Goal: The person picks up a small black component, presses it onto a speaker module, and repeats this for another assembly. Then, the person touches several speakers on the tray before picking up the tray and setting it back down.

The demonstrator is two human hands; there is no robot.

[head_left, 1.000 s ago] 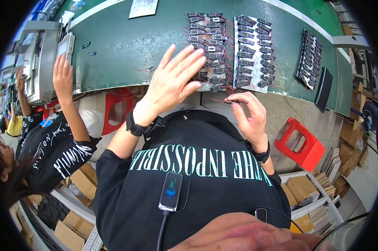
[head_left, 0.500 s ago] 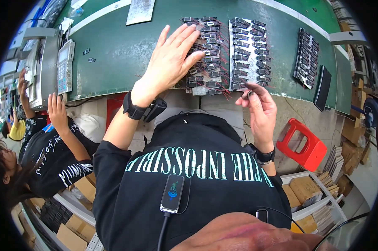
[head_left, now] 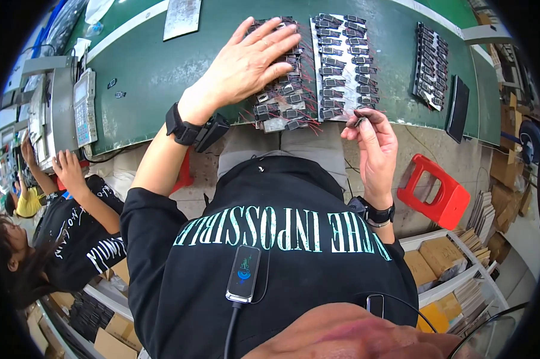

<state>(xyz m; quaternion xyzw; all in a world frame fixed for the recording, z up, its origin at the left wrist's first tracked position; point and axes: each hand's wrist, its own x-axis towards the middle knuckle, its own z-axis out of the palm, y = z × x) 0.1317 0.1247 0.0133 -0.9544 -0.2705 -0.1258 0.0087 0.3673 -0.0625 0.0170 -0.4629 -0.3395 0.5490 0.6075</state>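
While pinching small dark piece [head_left: 360, 121] in right hand [head_left: 374, 146] by near edge of green table [head_left: 156, 90], spreading left hand [head_left: 246, 69] over rows of black rectangular red-wired modules [head_left: 295, 99]; cannot tell if touching. Seemingly mid-handling; for next move, needing steady grip.

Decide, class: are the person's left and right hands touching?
Apart. The head view shows small dark modules in the gap between the left hand and right hand.

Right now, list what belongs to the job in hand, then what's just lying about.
Apparently in use:
left hand, over wired black modules
right hand, pinching a small dark piece

Likely idle:
metal plate
red stool
flat black panel
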